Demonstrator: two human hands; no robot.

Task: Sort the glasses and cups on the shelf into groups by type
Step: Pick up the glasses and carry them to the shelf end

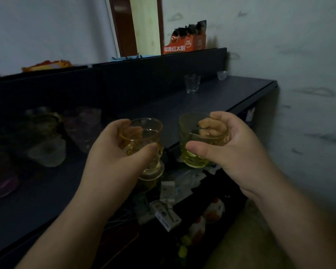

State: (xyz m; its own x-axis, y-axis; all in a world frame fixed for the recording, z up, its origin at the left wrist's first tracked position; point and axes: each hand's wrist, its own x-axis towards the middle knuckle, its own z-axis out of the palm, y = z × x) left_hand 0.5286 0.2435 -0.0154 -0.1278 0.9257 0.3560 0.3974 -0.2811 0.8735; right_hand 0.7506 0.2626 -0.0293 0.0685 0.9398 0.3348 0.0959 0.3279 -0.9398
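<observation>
Dim room, dark shelf point(211, 98). Left hand point(113, 152) fingers clamped on amber footed glass point(145, 144), right hand point(235, 144) fingers curled round yellow glass point(194, 140), both held above near shelf edge. Clear glass point(192, 83) far right.

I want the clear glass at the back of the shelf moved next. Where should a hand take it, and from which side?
Grip the clear glass round its side wall, coming from the front: it stands upright and alone on the shelf, with the back panel right behind it.
</observation>
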